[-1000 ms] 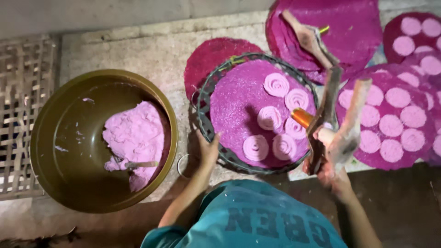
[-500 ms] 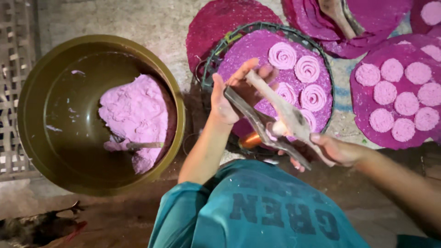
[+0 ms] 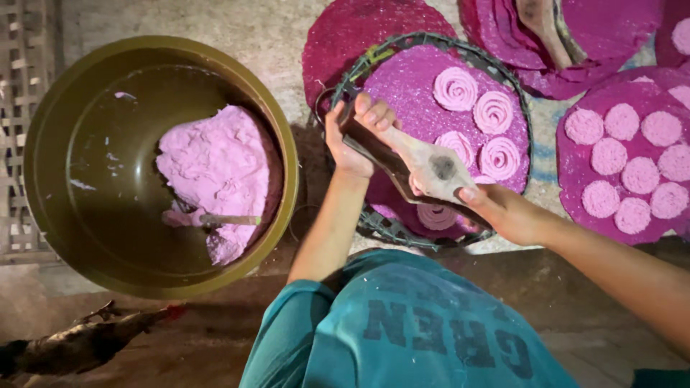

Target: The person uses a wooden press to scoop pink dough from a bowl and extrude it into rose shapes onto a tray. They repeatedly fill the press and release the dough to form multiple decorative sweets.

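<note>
Rough grey concrete floor [image 3: 237,29] all round, shot from above, with a lattice grate [image 3: 18,129] along the far left edge. Well off to the left of the left hand sits one big olive-green basin [image 3: 50,129], and inside it one lump of pink dough [image 3: 215,172] with one stick-like tool [image 3: 215,219] poking into the dough's lower edge. Down in the bottom left corner lies one dark gnarly piece of wood [image 3: 79,341]. Then the hands: the left hand [image 3: 352,140] is curled shut round the upper end of a wooden press [image 3: 424,169], fingers wrapped over the top, and the right hand [image 3: 503,212] is closed on the lower end, thumb lying along the wood. So the press runs diagonally between the two hands, held just above one round wire-rimmed tray [image 3: 431,43] lined with a purple mat. On that mat I count five pink spiral coils [image 3: 474,115]: four sit up and to the right of the left hand, one peeks out directly below the press. Further right of the right hand there's another purple mat [image 3: 568,169] carrying nine or so round pink noodle cakes [image 3: 622,176], packed just beside each other. Up top there are more purple mats stacked, can't tell exactly how many.
</note>
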